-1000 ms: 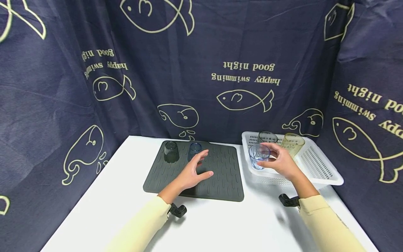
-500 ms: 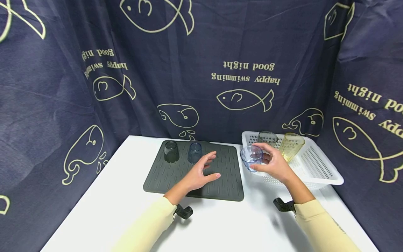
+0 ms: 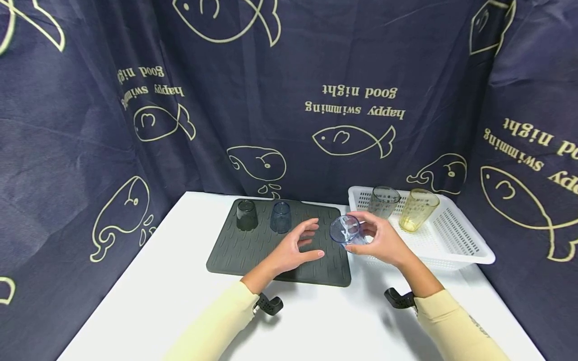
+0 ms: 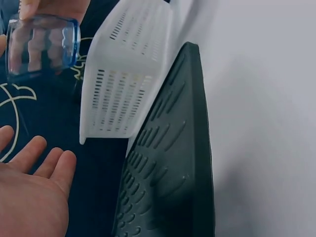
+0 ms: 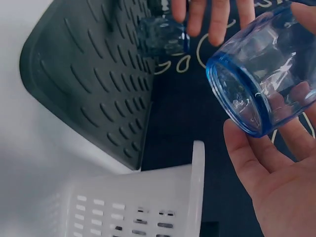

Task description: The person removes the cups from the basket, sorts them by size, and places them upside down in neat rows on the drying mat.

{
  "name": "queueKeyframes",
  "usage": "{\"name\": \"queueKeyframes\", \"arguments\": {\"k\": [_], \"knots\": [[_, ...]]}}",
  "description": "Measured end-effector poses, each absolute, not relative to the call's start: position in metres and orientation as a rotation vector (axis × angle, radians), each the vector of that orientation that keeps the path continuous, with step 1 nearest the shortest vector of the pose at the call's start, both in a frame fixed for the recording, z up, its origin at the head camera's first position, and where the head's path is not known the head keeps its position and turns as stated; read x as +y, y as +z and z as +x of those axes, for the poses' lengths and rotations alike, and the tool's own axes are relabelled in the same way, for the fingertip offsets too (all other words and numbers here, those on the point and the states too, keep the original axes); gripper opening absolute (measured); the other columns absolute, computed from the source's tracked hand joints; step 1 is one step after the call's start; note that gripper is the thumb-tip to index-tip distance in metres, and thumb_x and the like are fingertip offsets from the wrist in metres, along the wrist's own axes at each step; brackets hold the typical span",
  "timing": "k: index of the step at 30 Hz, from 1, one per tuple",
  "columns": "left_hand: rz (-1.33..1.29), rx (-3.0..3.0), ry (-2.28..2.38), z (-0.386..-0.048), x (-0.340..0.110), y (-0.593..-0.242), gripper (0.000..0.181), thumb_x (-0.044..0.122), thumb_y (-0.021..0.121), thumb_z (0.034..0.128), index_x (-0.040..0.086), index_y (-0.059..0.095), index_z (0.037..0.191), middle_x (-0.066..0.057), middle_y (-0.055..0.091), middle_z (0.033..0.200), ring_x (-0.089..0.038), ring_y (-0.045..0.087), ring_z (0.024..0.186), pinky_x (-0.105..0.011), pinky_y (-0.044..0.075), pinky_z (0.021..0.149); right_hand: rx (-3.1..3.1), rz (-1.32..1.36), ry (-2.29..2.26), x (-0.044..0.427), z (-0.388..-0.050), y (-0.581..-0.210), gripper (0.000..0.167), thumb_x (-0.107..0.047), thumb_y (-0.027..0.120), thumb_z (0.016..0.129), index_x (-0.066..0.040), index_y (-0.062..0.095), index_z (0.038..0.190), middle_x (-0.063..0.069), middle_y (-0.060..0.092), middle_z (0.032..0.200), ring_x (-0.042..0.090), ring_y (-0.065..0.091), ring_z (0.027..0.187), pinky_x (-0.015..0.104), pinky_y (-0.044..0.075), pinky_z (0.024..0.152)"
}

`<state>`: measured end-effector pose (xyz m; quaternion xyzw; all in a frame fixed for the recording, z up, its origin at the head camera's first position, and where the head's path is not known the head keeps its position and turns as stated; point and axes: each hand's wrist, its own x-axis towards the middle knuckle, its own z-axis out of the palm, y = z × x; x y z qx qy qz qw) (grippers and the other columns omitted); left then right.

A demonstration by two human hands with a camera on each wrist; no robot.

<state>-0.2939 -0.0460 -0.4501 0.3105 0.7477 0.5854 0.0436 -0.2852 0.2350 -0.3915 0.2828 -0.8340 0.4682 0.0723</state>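
We see the right hand [image 3: 381, 241] gripping a pale blue glass [image 3: 345, 229] in the air, between it and the left hand [image 3: 293, 251], which is empty, thumb and fingers wide apart over the dark mat [image 3: 241, 256]. Beyond the left hand, we find a dark blue glass [image 3: 281, 219] and a dark grey glass [image 3: 247, 216]; beyond the right, a white basket [image 3: 478, 254] carries smoky [image 3: 384, 201] and yellow glasses [image 3: 418, 210].

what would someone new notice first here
Probably the dark blue curtain behind the table, with its pale fish and upside-down lettering. Then the clear blue glass in the right hand, near the right edge of the dark mat. The yellow glass in the white basket also stands out.
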Motion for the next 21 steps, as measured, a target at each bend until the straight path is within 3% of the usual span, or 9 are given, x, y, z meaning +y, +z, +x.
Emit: {"name": "queueKeyframes", "arguments": {"k": [9, 21], "knots": [[0.908, 2.256, 1.804, -0.289, -0.04, -0.446, 0.082, 0.021, 0.079, 0.0897, 0.023, 0.035, 0.159, -0.008, 0.044, 0.157, -0.031, 0.048, 0.143, -0.038, 0.042, 0.12, -2.545, 0.906, 1.249, 0.224, -0.286, -0.399, 0.069, -0.02, 0.096, 0.07, -0.01, 0.066, 0.131, 0.007, 0.074, 0.115, 0.016, 0.069, 0.098, 0.029, 0.058, 0.085], [0.923, 2.299, 1.798, -0.287, -0.033, -0.443, 0.08, 0.022, 0.081, 0.0886, 0.018, 0.04, 0.157, -0.008, 0.048, 0.15, -0.025, 0.056, 0.131, -0.033, 0.05, 0.112, -2.537, 0.988, 1.115, 0.215, -0.284, -0.398, 0.068, -0.025, 0.097, 0.068, -0.013, 0.07, 0.129, 0.003, 0.072, 0.12, 0.02, 0.067, 0.099, 0.036, 0.059, 0.083]]}}
